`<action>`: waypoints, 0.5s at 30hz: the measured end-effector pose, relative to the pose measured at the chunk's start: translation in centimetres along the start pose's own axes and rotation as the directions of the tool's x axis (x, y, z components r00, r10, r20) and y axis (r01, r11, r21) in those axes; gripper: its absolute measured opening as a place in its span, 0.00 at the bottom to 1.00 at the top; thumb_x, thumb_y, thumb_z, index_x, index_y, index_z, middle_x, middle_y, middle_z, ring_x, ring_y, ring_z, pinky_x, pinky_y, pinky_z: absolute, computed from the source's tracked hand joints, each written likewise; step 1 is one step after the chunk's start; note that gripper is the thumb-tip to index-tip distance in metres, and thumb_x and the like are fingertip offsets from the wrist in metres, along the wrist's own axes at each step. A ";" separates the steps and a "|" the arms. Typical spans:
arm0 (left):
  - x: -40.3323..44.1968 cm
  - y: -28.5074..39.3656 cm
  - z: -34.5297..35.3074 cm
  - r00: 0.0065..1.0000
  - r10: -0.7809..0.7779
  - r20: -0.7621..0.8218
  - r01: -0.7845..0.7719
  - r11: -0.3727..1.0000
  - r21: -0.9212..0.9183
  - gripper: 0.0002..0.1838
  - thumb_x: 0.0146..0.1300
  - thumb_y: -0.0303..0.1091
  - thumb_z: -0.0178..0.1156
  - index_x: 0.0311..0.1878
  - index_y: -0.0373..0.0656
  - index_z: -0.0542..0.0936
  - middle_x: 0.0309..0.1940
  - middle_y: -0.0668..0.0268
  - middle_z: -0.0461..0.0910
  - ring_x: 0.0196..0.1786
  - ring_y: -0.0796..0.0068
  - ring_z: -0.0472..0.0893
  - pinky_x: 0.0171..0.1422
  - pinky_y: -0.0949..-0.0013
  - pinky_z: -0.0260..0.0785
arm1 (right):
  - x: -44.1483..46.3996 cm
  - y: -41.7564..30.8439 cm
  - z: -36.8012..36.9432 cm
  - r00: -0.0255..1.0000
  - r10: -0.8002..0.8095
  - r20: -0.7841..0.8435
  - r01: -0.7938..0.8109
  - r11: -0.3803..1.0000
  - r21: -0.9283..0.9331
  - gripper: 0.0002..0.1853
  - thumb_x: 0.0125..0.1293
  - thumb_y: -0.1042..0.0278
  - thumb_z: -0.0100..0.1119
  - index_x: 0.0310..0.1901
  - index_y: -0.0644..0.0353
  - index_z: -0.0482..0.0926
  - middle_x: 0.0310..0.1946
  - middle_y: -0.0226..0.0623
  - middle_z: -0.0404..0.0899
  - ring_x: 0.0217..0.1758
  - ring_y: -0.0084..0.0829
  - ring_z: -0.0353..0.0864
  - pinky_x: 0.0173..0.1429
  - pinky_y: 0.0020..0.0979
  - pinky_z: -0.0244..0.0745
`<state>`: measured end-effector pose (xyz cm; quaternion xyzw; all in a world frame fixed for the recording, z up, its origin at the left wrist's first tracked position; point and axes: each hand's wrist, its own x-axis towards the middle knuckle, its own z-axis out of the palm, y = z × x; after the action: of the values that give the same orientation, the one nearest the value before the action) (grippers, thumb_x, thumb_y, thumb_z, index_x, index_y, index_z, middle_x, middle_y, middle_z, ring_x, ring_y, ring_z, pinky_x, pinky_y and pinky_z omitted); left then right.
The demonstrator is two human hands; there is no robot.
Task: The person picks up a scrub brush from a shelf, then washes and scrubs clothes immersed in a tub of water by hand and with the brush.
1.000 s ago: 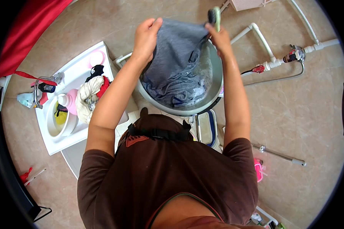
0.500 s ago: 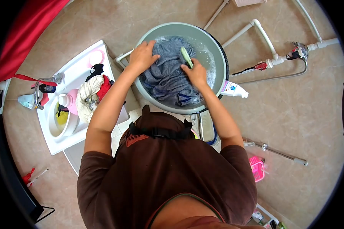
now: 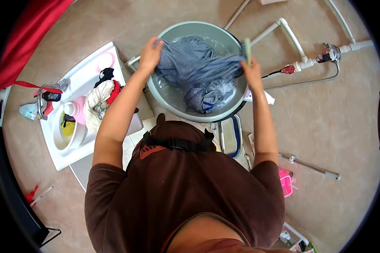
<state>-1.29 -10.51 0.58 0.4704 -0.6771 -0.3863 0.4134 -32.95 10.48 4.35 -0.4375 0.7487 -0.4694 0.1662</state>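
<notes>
A wet grey-blue cloth (image 3: 194,63) is stretched across a round grey-green basin (image 3: 169,103) of sudsy water, its lower part lying in the water. At the basin's left rim my left hand (image 3: 151,55) is closed on one side of the cloth. My right hand (image 3: 252,74), over the right rim, grips the other side and also has a light green brush (image 3: 247,48) in it, upright and slightly blurred.
A white sink (image 3: 57,158) at the left holds a cream cloth (image 3: 98,105), a pink bottle (image 3: 79,110) and a white bowl (image 3: 59,139). White pipes (image 3: 291,36) run at the right. A white bottle (image 3: 266,98) stands beside the basin.
The cloth was held up high, then lowered into the basin with my left hand spread on it. Now both hands have moved apart and up, pulling the cloth sideways; the brush has moved right.
</notes>
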 end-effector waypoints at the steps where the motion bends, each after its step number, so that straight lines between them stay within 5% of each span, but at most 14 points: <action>1: 0.1 0.6 -0.2 0.991 -0.129 0.026 0.132 0.975 -0.176 0.12 0.67 0.37 0.55 0.45 0.39 0.79 0.36 0.57 0.81 0.40 0.63 0.81 0.44 0.64 0.70 | 0.9 -0.4 -1.3 0.980 0.188 -0.063 -0.176 0.971 0.159 0.16 0.58 0.67 0.62 0.45 0.69 0.78 0.26 0.41 0.81 0.30 0.28 0.77 0.37 0.33 0.71; 3: 0.3 2.5 -1.3 0.923 -0.360 0.136 0.379 0.787 -0.486 0.12 0.67 0.37 0.56 0.45 0.38 0.78 0.34 0.61 0.80 0.38 0.71 0.79 0.43 0.67 0.70 | 3.0 1.7 -3.0 0.963 0.191 -0.190 -0.195 0.981 0.000 0.14 0.60 0.68 0.60 0.45 0.67 0.79 0.24 0.28 0.76 0.30 0.24 0.73 0.36 0.28 0.69; 6: 0.7 2.0 -1.2 0.922 -0.354 0.157 0.380 0.748 -0.544 0.13 0.67 0.36 0.56 0.44 0.35 0.78 0.32 0.65 0.79 0.35 0.76 0.75 0.42 0.71 0.68 | 3.8 3.8 -3.1 0.988 0.022 -0.153 -0.077 0.928 -0.364 0.20 0.57 0.67 0.62 0.52 0.60 0.77 0.38 0.49 0.81 0.36 0.48 0.82 0.42 0.41 0.75; 9: 0.7 2.0 -0.9 0.921 -0.355 0.163 0.388 0.784 -0.485 0.14 0.67 0.37 0.56 0.45 0.33 0.77 0.33 0.64 0.79 0.35 0.74 0.76 0.42 0.70 0.69 | 0.6 -1.7 0.1 0.959 -0.239 -0.151 0.095 0.776 -0.624 0.28 0.57 0.65 0.60 0.62 0.52 0.69 0.46 0.52 0.75 0.43 0.56 0.80 0.46 0.47 0.76; 11: 0.6 2.7 -0.9 0.925 -0.351 0.144 0.377 0.813 -0.443 0.16 0.66 0.38 0.56 0.45 0.31 0.77 0.35 0.63 0.80 0.36 0.73 0.77 0.43 0.70 0.69 | -1.4 -5.2 3.3 0.989 -0.107 -0.100 0.026 0.797 -0.603 0.33 0.60 0.61 0.58 0.68 0.47 0.61 0.48 0.50 0.70 0.44 0.54 0.78 0.48 0.48 0.75; 15: 0.2 2.4 -0.3 0.946 -0.320 0.055 0.318 0.876 -0.363 0.21 0.67 0.39 0.57 0.53 0.31 0.74 0.40 0.59 0.80 0.42 0.70 0.79 0.49 0.68 0.70 | -4.5 -10.6 10.4 0.982 -0.138 0.128 0.164 0.963 -0.215 0.23 0.68 0.58 0.53 0.64 0.47 0.70 0.40 0.51 0.74 0.46 0.52 0.76 0.52 0.45 0.72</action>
<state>-1.78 -10.09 2.90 0.4913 -0.5047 -0.5670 0.4270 -18.30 6.50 7.37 -0.5351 0.7509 -0.3676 0.1211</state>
